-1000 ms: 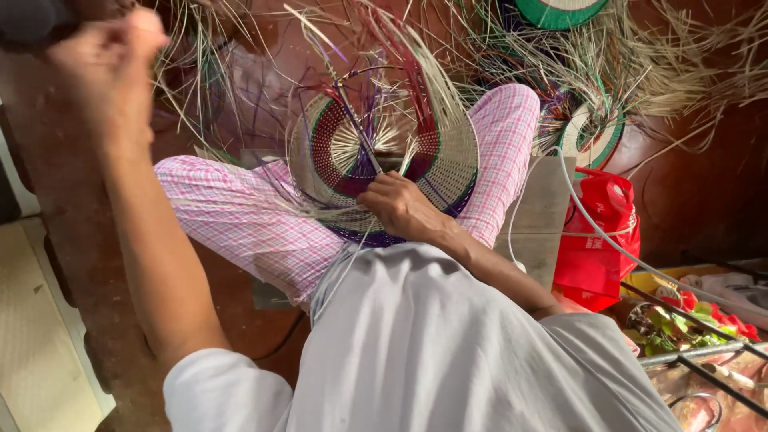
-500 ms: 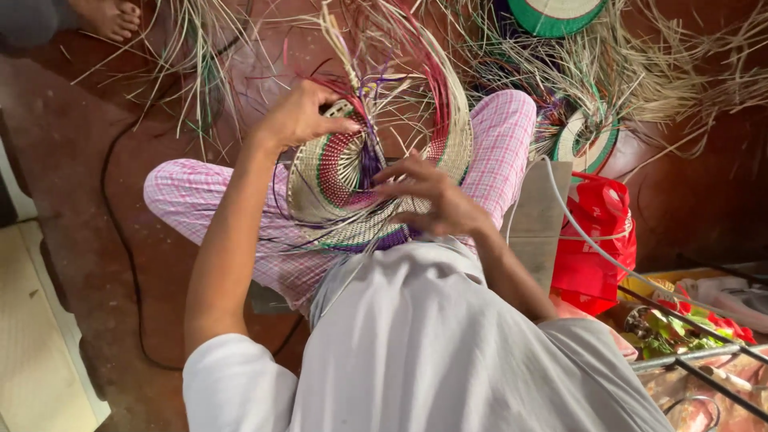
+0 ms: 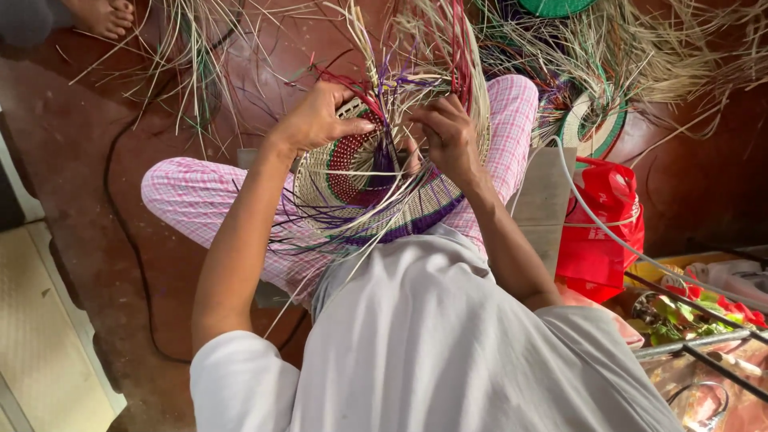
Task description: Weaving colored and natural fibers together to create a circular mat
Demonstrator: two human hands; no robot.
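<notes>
A half-woven round basket with cream, red, green and purple bands rests on my lap, between my knees in pink checked trousers. Loose cream, purple and red strands stick up and out from its rim. My left hand pinches the basket's upper left rim with thumb and fingers. My right hand is closed on strands at the upper right rim, fingers curled into the weave. The two hands are about a hand's width apart.
A red plastic bag stands at my right. A green and white woven disc and heaps of loose straw lie beyond it. A black cable runs over the brown floor. Another person's bare foot shows top left.
My left arm, raised high at the upper left a second ago, has come down onto the basket's rim. My right hand has shifted from the basket's lower edge up to the strands.
</notes>
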